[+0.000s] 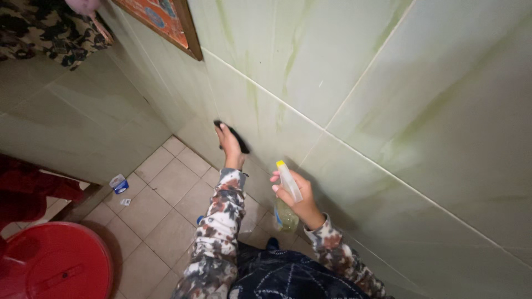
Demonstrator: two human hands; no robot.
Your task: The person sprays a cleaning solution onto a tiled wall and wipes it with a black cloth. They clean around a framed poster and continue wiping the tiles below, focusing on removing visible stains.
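My left hand (230, 145) presses a dark scrubbing pad (237, 136) flat against the pale green tiled wall (354, 77), low down near the floor. My right hand (299, 196) grips a clear spray bottle (287, 191) with a white head and yellow nozzle tip; yellowish liquid fills its lower part. The bottle is held upright, close to the wall, its nozzle toward the tiles. Both arms wear mottled brown, white and grey sleeves. Greenish streaks run down the wall tiles above the hands.
A red round tub (52, 260) sits at the lower left on the beige tiled floor (160, 199). A small blue and white container (118, 183) lies near the side wall. A wood-framed picture (163, 22) hangs above. Patterned cloth (47, 27) hangs at top left.
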